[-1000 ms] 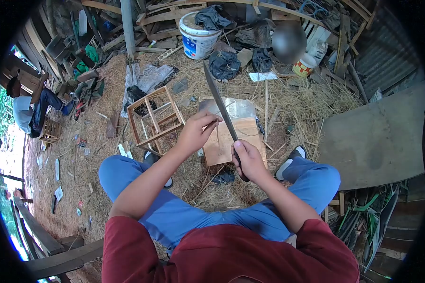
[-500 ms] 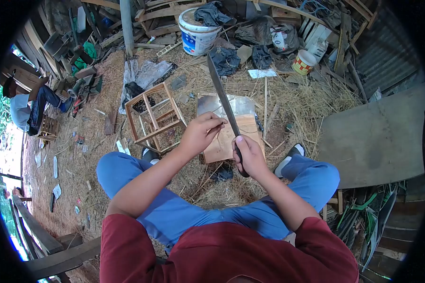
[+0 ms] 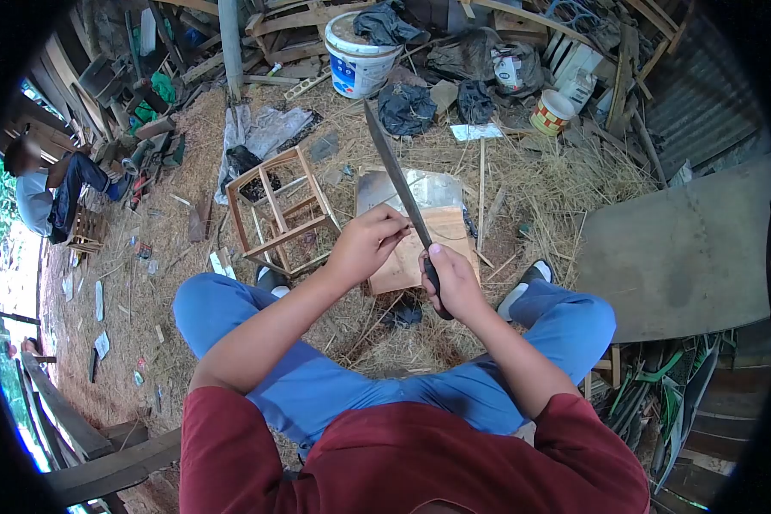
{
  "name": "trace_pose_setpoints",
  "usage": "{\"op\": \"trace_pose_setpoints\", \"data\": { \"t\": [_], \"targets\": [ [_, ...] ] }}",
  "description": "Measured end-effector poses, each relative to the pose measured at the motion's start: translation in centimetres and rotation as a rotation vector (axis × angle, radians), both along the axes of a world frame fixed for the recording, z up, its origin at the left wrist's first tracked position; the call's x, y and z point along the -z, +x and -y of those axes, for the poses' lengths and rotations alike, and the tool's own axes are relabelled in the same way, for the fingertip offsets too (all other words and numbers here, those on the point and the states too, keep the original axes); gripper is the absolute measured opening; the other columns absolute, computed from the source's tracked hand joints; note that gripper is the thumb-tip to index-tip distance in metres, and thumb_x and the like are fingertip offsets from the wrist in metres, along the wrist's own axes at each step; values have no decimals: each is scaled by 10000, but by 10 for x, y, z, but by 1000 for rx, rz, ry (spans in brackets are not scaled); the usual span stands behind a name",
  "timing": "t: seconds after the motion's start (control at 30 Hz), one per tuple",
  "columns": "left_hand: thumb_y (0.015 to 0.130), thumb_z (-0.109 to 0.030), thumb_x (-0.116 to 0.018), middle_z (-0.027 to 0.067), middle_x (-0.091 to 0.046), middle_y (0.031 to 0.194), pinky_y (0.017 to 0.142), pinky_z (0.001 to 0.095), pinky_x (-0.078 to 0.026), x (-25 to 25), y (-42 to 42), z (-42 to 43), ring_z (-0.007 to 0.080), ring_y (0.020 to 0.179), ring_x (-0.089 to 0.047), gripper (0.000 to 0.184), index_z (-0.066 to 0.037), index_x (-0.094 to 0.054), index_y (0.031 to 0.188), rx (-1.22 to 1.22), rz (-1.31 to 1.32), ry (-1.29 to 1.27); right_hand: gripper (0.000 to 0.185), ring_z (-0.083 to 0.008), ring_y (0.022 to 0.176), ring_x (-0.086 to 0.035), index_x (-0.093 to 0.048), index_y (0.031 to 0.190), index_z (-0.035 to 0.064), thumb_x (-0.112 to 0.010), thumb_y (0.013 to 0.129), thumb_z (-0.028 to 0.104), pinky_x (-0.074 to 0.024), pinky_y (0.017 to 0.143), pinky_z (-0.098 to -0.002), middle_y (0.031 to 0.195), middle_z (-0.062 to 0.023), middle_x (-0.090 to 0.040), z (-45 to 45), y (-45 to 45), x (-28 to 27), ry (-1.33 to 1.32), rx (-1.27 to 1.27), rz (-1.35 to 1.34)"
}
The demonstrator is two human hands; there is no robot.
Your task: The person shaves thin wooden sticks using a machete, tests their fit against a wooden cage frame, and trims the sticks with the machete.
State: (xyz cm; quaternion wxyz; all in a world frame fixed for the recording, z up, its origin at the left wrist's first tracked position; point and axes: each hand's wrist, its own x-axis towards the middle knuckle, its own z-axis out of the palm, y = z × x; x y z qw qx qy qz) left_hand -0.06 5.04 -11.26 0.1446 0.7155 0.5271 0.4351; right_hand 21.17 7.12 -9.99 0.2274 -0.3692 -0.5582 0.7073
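My right hand (image 3: 454, 281) is wrapped round the black handle of a machete (image 3: 391, 167). Its long dark blade points up and away, leaning left. Close to the blade's left side, my left hand (image 3: 370, 244) is closed in a pinch. Whatever sits between those fingers is too small to make out. Below both hands lies a light wooden board (image 3: 394, 274) on the ground between my feet, with a shiny metal sheet (image 3: 433, 190) at its far end.
A wooden stool frame (image 3: 310, 190) stands left of the board. Farther back are a white bucket (image 3: 360, 73), black plastic bags (image 3: 405, 110) and a small tub (image 3: 552, 112). A large flat panel (image 3: 677, 257) lies right. Another person (image 3: 36, 193) sits far left. Straw covers the ground.
The machete's tip has swung a little to the left and slightly down. Both hands have stayed almost in place. The seated person's head has shifted.
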Motion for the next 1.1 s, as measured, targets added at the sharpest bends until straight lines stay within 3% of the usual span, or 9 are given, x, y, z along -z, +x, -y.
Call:
{"op": "trace_pose_setpoints", "data": {
  "t": [0.37, 0.43, 0.47, 0.53, 0.67, 0.73, 0.83, 1.1],
  "targets": [
    [874, -52, -734, 123, -675, 1005, 768, 390, -561, 1, -1, -1, 316, 882, -687, 152, -13, -729, 1021, 1, -13, -23, 419, -90, 435, -424, -544, 908, 67, -411, 1112, 407, -355, 423, -252, 582, 7, -478, -1, -1, 7, 115, 18, 36],
    [884, -24, -738, 129, -675, 960, 756, 366, -559, 2, 0, -1, 302, 874, -694, 118, -2, -728, 999, 7, -8, -4, 422, -171, 478, -487, -615, 917, -12, -512, 1073, 367, -394, 494, -379, 595, -119, -520, -1, -2, 9, 454, 87, 203],
    [884, -24, -738, 129, -675, 960, 756, 366, -559, 2, 0, 0, 302, 874, -694, 118, -2, -728, 999, 10, -9, -5, 422, -171, 478, -487, -615, 917, -12, -512, 1073, 367, -394, 494, -379, 595, -119, -520, 0, -2, 7, 453, 90, 204],
    [886, -16, -731, 125, -679, 970, 767, 357, -564, 2, -1, 2, 291, 888, -703, 127, -14, -739, 1013, -12, 19, -46, 367, -73, 483, -446, -558, 858, 45, -482, 1098, 312, -348, 462, -256, 590, 14, -504, 2, -2, -9, 679, 60, 353],
    [896, -19, -726, 125, -682, 970, 762, 352, -563, -1, 0, 2, 279, 890, -707, 138, -24, -745, 1033, 15, 13, -69, 389, -73, 463, -435, -553, 865, 56, -458, 1105, 347, -347, 446, -251, 581, 15, -493, -4, 1, 15, 436, 50, 146],
    [905, -29, -726, 123, -683, 962, 747, 351, -558, -1, 2, 1, 272, 870, -704, 146, -25, -745, 1050, 18, -2, -23, 409, -91, 531, -441, -579, 852, 21, -484, 1095, 337, -371, 512, -297, 605, -13, -490, 0, 0, -4, 58, 96, -23],
    [909, -43, -732, 125, -680, 950, 730, 357, -553, -4, 4, 1, 273, 848, -698, 128, -10, -738, 1033, 3, 8, -27, 408, -44, 558, -412, -546, 822, 52, -457, 1110, 328, -347, 518, -245, 623, 56, -454, 1, 1, -21, 17, 85, -3],
    [891, -58, -743, 128, -676, 964, 729, 378, -553, -1, 4, -1, 307, 844, -689, 133, -7, -725, 1013, 1, -14, -4, 431, -73, 562, -431, -576, 815, 32, -489, 1091, 352, -370, 532, -284, 616, 20, -488, -3, 0, -1, 139, 64, 108]
  ]
}}
